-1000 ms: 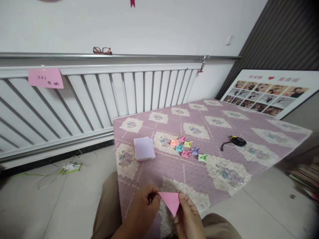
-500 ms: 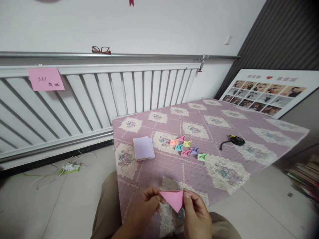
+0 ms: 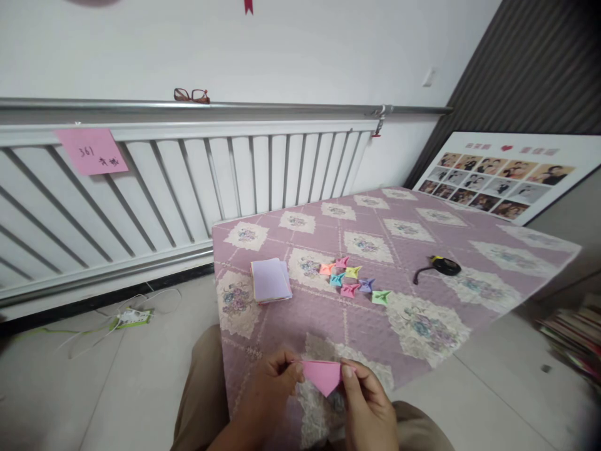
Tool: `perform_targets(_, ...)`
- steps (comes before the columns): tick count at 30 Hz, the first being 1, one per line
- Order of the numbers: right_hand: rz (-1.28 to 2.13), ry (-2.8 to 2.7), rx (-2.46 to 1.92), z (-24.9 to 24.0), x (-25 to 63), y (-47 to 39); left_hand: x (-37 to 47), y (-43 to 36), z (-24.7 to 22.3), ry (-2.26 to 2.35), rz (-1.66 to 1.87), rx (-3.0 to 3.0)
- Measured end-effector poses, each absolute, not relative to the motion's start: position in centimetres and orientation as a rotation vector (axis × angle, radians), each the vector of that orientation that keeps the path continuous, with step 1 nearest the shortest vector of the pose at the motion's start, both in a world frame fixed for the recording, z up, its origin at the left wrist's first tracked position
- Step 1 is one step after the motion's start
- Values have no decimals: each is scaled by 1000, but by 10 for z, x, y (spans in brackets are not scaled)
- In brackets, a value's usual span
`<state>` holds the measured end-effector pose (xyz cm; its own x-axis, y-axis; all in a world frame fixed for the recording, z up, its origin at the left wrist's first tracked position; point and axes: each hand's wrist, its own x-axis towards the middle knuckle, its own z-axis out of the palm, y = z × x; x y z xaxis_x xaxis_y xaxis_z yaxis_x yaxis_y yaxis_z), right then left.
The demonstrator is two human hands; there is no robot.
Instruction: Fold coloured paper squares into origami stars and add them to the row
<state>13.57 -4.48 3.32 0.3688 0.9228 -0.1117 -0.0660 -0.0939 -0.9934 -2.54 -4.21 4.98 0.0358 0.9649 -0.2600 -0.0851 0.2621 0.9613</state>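
Observation:
A pink origami paper, folded into a triangle with its point downward, is stretched between my two hands above the near edge of the table. My left hand pinches its left corner between thumb and fingers. The right corner is pinched by my right hand. Farther back on the cloth sit several small folded paper pieces in pink, orange, yellow, blue, purple and green. Left of them lies a stack of square paper with a lilac sheet on top.
The table wears a purple floral cloth. A black and yellow object with a dark strap lies on its right side. Behind stands a white radiator with a pink note; a photo board leans at the far right.
Both hands have shifted slightly left with the pink paper. My left fingers have closed over its left corner, and the fold along its top edge looks flatter. The pink note hangs at a slightly different angle.

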Motion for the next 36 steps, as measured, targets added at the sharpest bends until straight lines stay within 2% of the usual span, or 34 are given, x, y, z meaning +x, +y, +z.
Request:
perform_targets(7,1066,-792,-1381,47,127,-48,-30,-41,44,1275,1095,1001)
perform_targets(13,1055,-768,-1372,44,126,-46,-27,-37,39,1226,1149,750)
perform_targets(20,1098,-1039,-1316,48,122,-47,-21,-34,61,1033,1370,426)
perform_targets(24,1134,-1058,-1291,52,109,-54,-17,-29,56,1079,1446,493)
perform_targets(29,1249,-1118,-1242,49,101,-62,-19,-26,47,1338,1427,737)
perform_targets(36,1596,-915,-1137,58,103,-58,-21,-32,47,1309,1340,832)
